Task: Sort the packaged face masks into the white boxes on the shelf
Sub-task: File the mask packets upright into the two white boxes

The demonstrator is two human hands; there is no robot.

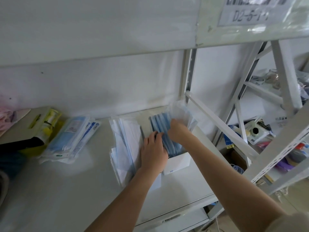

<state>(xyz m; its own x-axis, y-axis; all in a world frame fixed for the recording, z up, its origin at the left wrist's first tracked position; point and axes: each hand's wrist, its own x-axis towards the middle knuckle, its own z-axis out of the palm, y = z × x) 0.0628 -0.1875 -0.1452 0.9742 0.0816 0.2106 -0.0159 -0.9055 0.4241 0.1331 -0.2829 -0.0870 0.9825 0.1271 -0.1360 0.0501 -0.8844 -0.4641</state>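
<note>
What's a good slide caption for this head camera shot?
Both hands, left and right, tuck blue packaged masks into a white box on the shelf.

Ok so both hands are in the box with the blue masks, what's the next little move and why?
Probably push the packet in the right hand down into the right white box. The left hand seems to part the blue masks there, and clear wrapping still sticks up above the row beyond the right hand.

A plain white wall backs the pale shelf. To the right stand white metal racking uprights, with a cluttered lower rack beyond
</note>
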